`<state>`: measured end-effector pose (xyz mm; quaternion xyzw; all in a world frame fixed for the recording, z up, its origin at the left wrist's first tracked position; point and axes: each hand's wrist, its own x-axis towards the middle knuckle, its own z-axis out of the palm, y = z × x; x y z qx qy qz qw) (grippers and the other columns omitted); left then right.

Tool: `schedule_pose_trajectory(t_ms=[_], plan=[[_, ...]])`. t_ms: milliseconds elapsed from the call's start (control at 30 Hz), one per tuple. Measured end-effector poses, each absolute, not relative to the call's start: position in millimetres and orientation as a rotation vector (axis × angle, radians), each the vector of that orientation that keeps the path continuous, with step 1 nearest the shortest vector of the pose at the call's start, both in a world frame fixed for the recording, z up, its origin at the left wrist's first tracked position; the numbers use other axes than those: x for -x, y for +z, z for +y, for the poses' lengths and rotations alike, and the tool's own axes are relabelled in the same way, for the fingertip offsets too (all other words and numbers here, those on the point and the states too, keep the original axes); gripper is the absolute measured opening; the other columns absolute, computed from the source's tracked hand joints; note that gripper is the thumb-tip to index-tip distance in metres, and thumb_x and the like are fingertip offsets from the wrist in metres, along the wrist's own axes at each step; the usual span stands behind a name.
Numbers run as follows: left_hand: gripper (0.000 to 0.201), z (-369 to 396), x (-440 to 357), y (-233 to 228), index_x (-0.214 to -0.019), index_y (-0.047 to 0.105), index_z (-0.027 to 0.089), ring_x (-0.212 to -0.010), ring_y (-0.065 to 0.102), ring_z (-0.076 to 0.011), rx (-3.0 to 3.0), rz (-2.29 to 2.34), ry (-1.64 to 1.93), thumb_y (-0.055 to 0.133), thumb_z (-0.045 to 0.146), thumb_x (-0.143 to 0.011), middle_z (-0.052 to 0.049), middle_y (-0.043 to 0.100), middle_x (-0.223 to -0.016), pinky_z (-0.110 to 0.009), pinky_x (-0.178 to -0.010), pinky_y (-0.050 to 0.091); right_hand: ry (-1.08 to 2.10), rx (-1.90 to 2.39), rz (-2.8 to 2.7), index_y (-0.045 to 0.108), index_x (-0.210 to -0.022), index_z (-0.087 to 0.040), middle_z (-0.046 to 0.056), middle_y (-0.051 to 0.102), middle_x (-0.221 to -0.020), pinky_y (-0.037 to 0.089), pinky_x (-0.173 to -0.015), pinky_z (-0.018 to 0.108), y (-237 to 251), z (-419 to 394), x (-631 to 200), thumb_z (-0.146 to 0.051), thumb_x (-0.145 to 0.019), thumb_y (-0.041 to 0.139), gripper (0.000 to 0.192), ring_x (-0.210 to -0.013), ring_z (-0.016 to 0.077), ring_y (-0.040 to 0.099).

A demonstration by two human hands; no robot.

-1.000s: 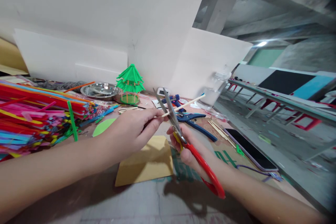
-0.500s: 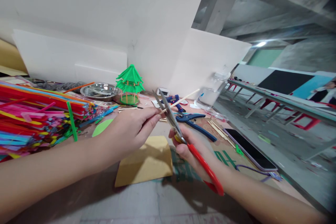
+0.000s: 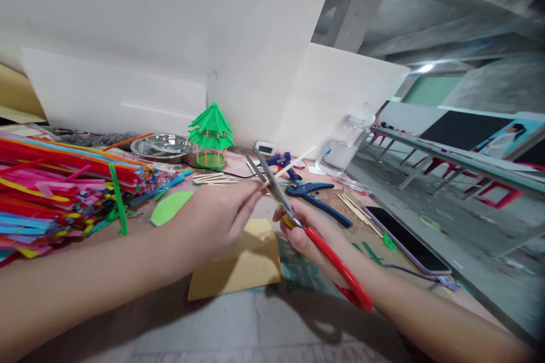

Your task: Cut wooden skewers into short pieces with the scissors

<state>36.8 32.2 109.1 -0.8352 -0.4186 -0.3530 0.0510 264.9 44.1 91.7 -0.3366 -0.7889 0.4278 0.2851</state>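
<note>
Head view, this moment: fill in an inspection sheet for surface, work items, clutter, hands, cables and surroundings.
Surface: table, worn, with a tan card lying on it.
Work items: thin wooden stick between the open blades of the red-handled scissors.
Clutter: pile of coloured straws, green pagoda model, metal dish, blue pliers, phone, loose sticks.
Hands: left hand pinches the stick; right hand holds the scissors.
Cables: purple cable by the phone.
Surroundings: white boards behind; long bench at right.
</note>
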Motion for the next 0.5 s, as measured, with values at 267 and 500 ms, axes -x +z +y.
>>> schedule_pose_trajectory(t_ms=[267, 500], plan=[[0.032, 18, -42, 99, -0.098, 0.066, 0.013, -0.068, 0.075, -0.0246, 2.454, -1.086, -0.898, 0.035, 0.014, -0.096, -0.011, 0.079, -0.084, -0.034, -0.058, 0.057, 1.011, 0.863, -2.201, 0.049, -0.106, -0.020, -0.001, 0.047, -0.083, 0.040, -0.065, 0.029, 93, 35, -265, -0.070, -0.089, 0.056, 0.053, -0.073, 0.0156, 0.043], [0.036, 17, -43, 100, -0.103, 0.066, 0.016, -0.075, 0.075, -0.0246, 2.578, -1.225, -0.873, 0.030, 0.021, -0.099, -0.010, 0.078, -0.088, -0.035, -0.065, 0.058, 0.973, 0.903, -2.194, 0.050, -0.101, -0.021, -0.002, 0.045, -0.079, 0.038, -0.062, 0.028, 93, 35, -261, -0.055, -0.089, 0.063, 0.039, -0.070, 0.0144, 0.040]])
